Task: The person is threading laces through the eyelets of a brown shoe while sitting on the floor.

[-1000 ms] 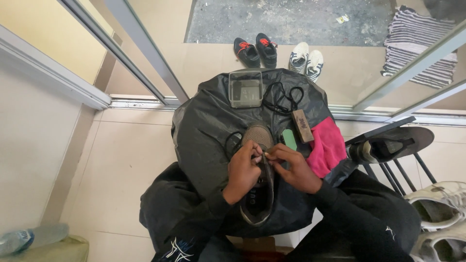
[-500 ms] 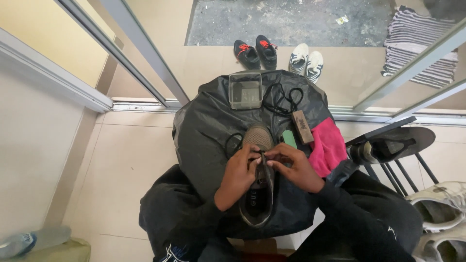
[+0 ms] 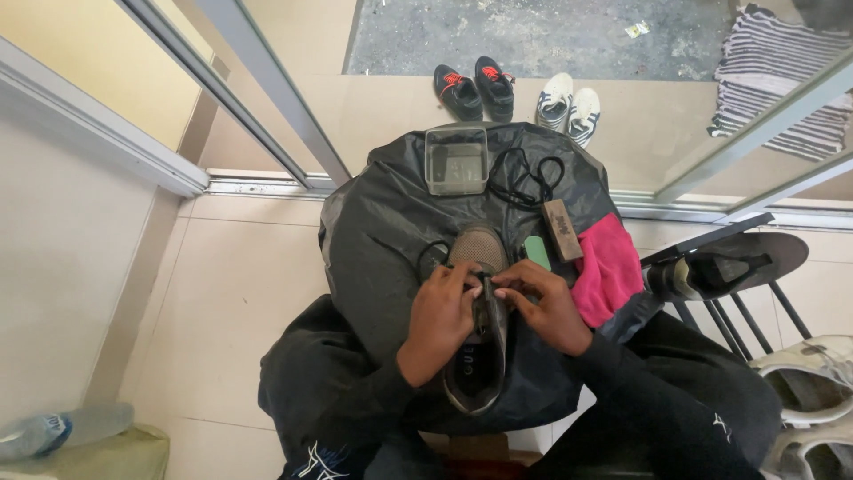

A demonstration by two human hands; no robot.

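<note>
A dark grey shoe lies toe-away on a round table covered with black plastic sheet. My left hand grips the shoe's left side near the lace area, fingers pinched on the black lace. From the other side, my right hand pinches at the same spot over the tongue. The fingertips of both hands nearly touch. A loop of lace trails off to the left of the toe.
On the table sit a clear plastic box, a black cord, a wooden brush, a green piece and a pink cloth. Two shoe pairs stand beyond the glass. A stool with a shoe stands at right.
Both hands stay on the shoe's lace area with only small finger shifts. The shoe has not moved.
</note>
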